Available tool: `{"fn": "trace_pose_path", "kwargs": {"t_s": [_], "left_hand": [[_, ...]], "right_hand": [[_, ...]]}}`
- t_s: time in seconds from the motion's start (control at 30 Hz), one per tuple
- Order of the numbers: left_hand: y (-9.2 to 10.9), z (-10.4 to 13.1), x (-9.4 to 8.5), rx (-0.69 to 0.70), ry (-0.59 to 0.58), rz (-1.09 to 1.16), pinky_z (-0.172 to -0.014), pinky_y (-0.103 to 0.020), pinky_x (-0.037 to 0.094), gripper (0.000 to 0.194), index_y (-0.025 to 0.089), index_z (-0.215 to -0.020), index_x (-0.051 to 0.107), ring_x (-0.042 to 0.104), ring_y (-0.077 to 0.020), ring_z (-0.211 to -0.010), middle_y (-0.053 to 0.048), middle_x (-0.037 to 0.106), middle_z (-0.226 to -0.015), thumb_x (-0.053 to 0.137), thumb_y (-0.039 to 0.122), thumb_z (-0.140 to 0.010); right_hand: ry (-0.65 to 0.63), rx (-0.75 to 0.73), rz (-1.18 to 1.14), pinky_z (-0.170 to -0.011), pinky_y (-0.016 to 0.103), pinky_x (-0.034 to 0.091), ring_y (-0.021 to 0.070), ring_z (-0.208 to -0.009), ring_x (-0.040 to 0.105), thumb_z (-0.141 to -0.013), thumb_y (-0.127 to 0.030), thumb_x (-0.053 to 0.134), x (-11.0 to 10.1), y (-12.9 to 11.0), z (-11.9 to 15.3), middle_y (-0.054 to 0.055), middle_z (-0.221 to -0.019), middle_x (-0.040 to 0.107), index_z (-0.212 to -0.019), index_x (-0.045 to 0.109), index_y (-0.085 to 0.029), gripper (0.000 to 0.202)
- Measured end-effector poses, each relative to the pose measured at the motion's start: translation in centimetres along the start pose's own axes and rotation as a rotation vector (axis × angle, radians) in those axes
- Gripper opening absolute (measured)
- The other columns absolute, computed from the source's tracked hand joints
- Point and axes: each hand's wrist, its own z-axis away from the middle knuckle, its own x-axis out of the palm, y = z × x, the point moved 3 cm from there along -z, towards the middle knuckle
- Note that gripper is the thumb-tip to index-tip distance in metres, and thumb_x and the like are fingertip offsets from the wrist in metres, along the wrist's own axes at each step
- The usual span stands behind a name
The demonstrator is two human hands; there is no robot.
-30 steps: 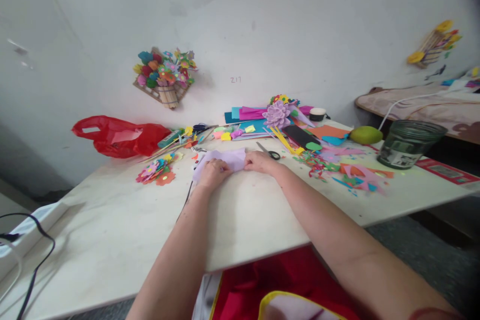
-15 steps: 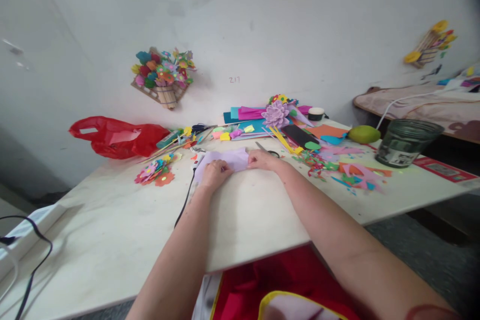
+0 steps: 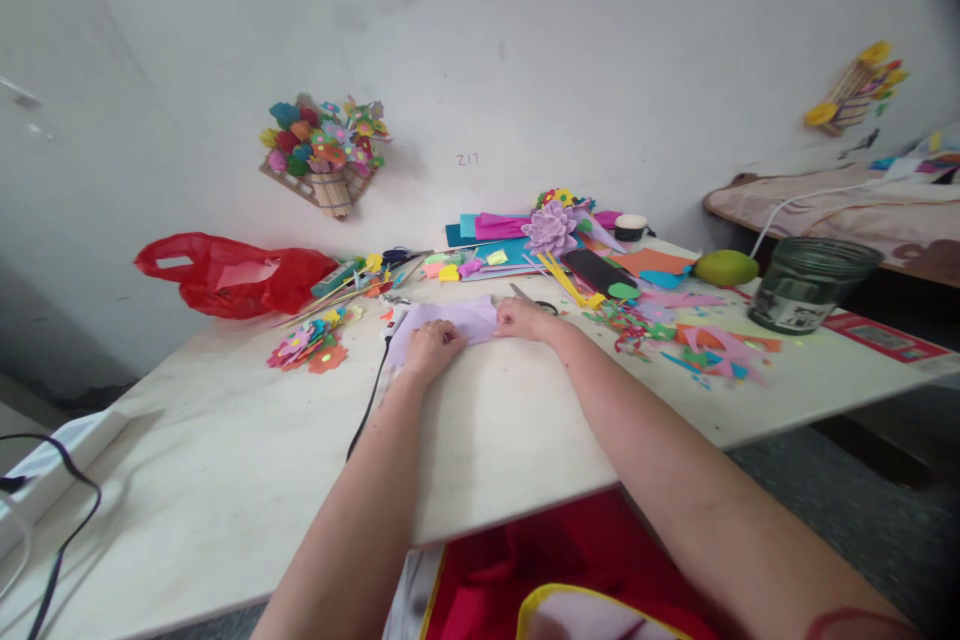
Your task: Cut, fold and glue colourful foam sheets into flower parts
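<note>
A light purple craft sheet [image 3: 474, 318] lies on the table between my hands. My left hand [image 3: 429, 348] rests on its left part with the fingers curled in. At the sheet's right end, my right hand [image 3: 523, 320] pinches the edge between thumb and fingers. Just beyond my right hand lie scissors [image 3: 549, 306], partly covered by it. A white glue gun [image 3: 393, 318] with a black cord sits by the sheet's left edge, mostly hidden.
Colourful cut flowers [image 3: 307, 345] and a red plastic bag [image 3: 232, 275] are on the left. To the right lie a black phone [image 3: 598, 273], paper scraps [image 3: 720, 350], a green-yellow fruit [image 3: 726, 267] and a dark glass jar [image 3: 810, 288]. A power strip [image 3: 64, 470] stands at the near left.
Almost nothing differs. Both hands stay on the purple sheet in the same places; the view has shifted very slightly.
</note>
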Motion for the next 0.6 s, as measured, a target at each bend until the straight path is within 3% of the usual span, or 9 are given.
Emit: {"fn": "trace_pose_path", "kwargs": {"t_s": [0.6], "left_hand": [[-0.24, -0.43, 0.63, -0.039, -0.008, -0.047, -0.063, -0.025, 0.041, 0.021, 0.019, -0.070, 0.061, 0.056, -0.0158, -0.074, -0.004, 0.062, -0.083, 0.052, 0.038, -0.072]], "right_hand": [[-0.029, 0.023, 0.020, -0.084, 0.030, 0.033, 0.0141, -0.084, 0.051, -0.071, -0.041, 0.061, -0.25, -0.09, 0.23, 0.002, -0.083, 0.060, -0.070, 0.064, -0.019, 0.023]]}}
